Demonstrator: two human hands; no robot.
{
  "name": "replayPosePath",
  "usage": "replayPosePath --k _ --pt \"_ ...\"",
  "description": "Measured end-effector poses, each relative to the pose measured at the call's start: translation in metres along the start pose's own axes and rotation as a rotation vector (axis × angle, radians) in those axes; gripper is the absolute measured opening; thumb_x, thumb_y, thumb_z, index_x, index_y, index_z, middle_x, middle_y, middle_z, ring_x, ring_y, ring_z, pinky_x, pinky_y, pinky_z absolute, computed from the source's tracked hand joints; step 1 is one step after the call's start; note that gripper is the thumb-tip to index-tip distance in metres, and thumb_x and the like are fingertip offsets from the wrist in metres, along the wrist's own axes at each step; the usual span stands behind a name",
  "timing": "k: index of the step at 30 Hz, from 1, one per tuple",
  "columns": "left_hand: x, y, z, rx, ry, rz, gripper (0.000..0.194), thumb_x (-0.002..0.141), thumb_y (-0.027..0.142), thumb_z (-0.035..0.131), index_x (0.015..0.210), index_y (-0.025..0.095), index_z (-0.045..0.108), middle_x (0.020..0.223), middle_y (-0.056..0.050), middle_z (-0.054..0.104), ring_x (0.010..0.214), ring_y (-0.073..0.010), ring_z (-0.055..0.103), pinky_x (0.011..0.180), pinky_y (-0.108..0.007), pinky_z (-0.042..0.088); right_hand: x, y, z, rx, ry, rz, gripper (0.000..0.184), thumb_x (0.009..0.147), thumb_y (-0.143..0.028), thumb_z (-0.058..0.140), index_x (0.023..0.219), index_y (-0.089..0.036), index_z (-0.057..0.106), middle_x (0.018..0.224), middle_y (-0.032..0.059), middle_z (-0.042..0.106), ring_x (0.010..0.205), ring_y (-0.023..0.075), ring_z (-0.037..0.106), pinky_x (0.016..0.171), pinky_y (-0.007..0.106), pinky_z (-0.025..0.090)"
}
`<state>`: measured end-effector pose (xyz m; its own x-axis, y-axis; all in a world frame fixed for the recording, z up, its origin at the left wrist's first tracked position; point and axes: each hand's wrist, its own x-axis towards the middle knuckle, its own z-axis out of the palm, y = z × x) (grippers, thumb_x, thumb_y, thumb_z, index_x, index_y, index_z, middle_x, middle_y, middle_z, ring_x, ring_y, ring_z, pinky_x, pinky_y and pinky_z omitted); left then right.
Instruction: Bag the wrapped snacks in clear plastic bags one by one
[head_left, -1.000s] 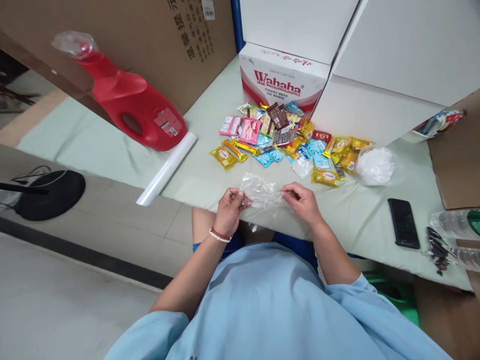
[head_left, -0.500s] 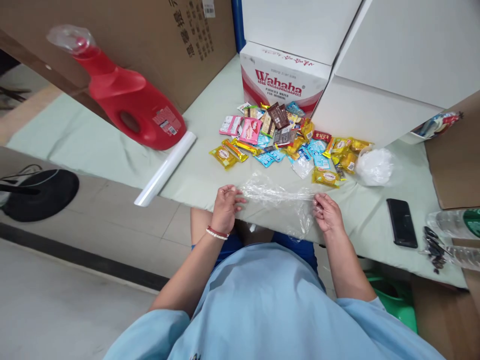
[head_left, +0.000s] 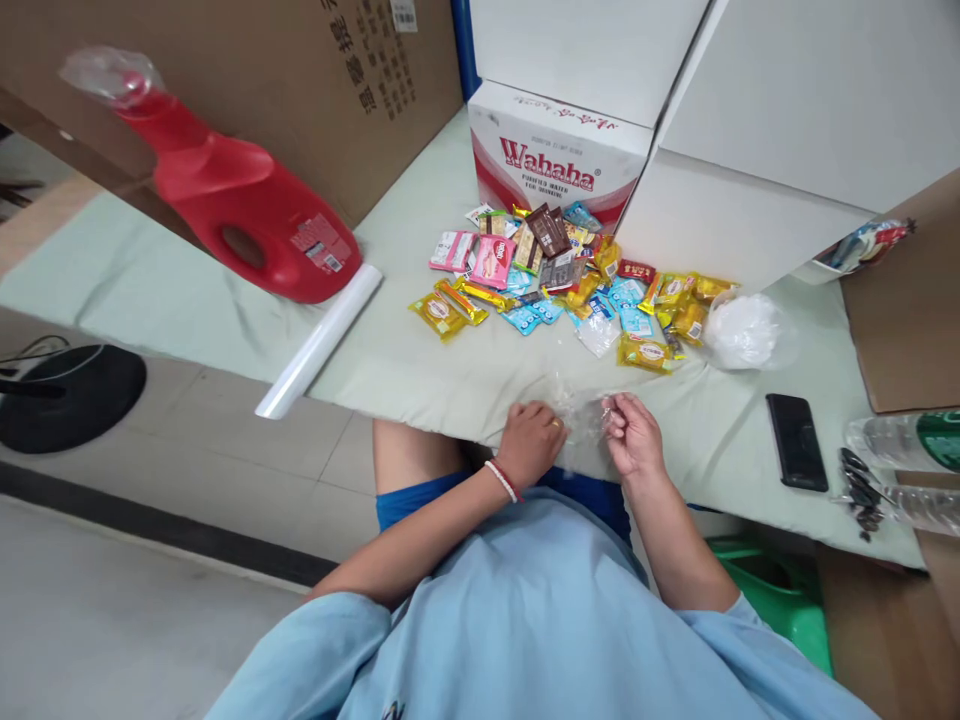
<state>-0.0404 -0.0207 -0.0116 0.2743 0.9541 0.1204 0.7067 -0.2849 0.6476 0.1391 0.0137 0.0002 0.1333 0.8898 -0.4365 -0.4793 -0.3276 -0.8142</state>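
Note:
A clear plastic film, bunched and wrinkled, stretches between my hands at the table's front edge. My right hand pinches its right end between thumb and fingers. My left hand, back turned up and fingers curled, is closed at the film's left side; the fingertips are partly hidden. Beyond the hands lies a pile of wrapped snacks, with pink, brown, blue and yellow packets. A yellow snack packet is the nearest of them to my right hand. A white bundled plastic bag sits at the pile's right end.
A red jug and a white roll stand and lie at left. Behind the snacks is a Wahaha box. At right are a black phone, a plastic bottle and, below, a green stool.
My left hand has moved right and turned over, coming close to my right hand. The film, spread wide between them before, is now gathered into a short bunch.

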Motion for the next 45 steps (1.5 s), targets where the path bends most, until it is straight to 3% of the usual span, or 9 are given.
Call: replayPosePath --k 6,8,11,16,20,30,36,39,45 --pt "0.011 -0.03 -0.007 0.121 0.097 -0.182 0.023 0.092 0.028 0.059 0.072 0.02 0.067 0.102 -0.014 0.067 0.106 -0.0312 0.056 0.091 -0.048 0.04 -0.003 -0.011 -0.048 -0.118 0.101 0.016 0.046 0.059 -0.044 0.091 0.08 -0.021 0.057 0.069 -0.0013 0.065 0.047 0.0045 0.037 0.038 0.015 0.027" --pt "0.013 -0.035 -0.009 0.116 0.11 -0.193 0.009 0.086 0.021 0.062 0.086 0.019 0.071 0.125 -0.016 0.065 0.118 -0.0333 0.054 0.095 -0.049 0.041 -0.004 -0.022 -0.069 -0.393 0.067 -0.022 0.046 0.063 -0.053 0.088 0.082 -0.021 0.061 0.073 0.001 0.066 0.049 0.0075 0.042 0.039 0.018 0.031" --pt "0.014 -0.038 -0.01 0.107 0.091 -0.182 0.042 0.079 0.014 0.061 0.12 0.02 0.069 0.157 -0.017 0.045 0.131 -0.0363 0.048 0.1 -0.052 0.039 -0.008 -0.045 -0.088 -0.923 0.008 -0.269 0.047 0.072 -0.06 0.08 0.096 -0.022 0.068 0.096 0.0082 0.07 0.07 0.0176 0.059 0.054 0.029 0.05" --pt "0.021 -0.032 -0.016 0.229 -0.047 -0.128 0.074 0.076 0.015 0.06 0.149 0.028 0.052 0.169 -0.013 0.031 0.13 -0.0389 0.048 0.097 -0.054 0.041 -0.015 -0.063 -0.052 -1.385 -0.234 -0.787 0.063 0.083 -0.055 0.076 0.136 -0.025 0.061 0.138 0.0145 0.059 0.129 0.0347 0.051 0.107 0.053 0.047" --pt "0.025 -0.029 -0.026 0.313 -0.155 -0.123 0.081 0.077 0.02 0.061 0.156 0.029 0.043 0.172 -0.01 0.024 0.131 -0.0384 0.046 0.095 -0.054 0.042 0.007 -0.04 -0.004 -1.483 -0.384 -0.828 0.038 0.088 -0.043 0.072 0.12 -0.022 0.07 0.13 0.0146 0.065 0.13 0.0356 0.049 0.112 0.053 0.041" --pt "0.017 -0.058 -0.06 0.39 -0.247 -0.228 0.071 0.084 0.031 0.057 0.154 0.027 0.047 0.169 -0.006 0.032 0.139 -0.034 0.042 0.1 -0.052 0.042 0.059 -0.026 -0.041 -0.989 0.057 -0.317 0.031 0.082 -0.052 0.059 0.088 -0.021 0.063 0.069 0.0012 0.065 0.064 0.0194 0.058 0.067 0.032 0.047" --pt "0.011 -0.057 -0.056 0.389 -0.2 -0.185 0.061 0.09 0.042 0.055 0.149 0.028 0.053 0.167 -0.007 0.037 0.14 -0.0346 0.042 0.105 -0.054 0.038 0.023 -0.053 -0.049 -1.403 0.214 -0.746 0.021 0.089 -0.034 0.057 0.101 -0.019 0.066 0.093 0.0098 0.071 0.093 0.0273 0.061 0.094 0.044 0.046" --pt "0.007 -0.057 -0.051 0.373 -0.153 -0.178 0.061 0.091 0.04 0.056 0.15 0.028 0.052 0.167 -0.007 0.038 0.14 -0.0354 0.043 0.105 -0.055 0.039 0.002 -0.055 -0.014 -1.392 0.026 -0.939 0.02 0.098 -0.031 0.052 0.104 -0.02 0.067 0.097 0.0098 0.07 0.096 0.0264 0.06 0.094 0.042 0.047" --pt "0.005 -0.058 -0.041 0.308 -0.004 -0.271 0.052 0.09 0.025 0.053 0.141 0.018 0.058 0.161 -0.014 0.045 0.142 -0.0323 0.044 0.109 -0.051 0.042 -0.006 0.012 0.061 -1.544 -0.65 -0.866 0.03 0.097 -0.021 0.057 0.123 -0.018 0.07 0.132 0.014 0.065 0.123 0.0286 0.056 0.107 0.043 0.047"
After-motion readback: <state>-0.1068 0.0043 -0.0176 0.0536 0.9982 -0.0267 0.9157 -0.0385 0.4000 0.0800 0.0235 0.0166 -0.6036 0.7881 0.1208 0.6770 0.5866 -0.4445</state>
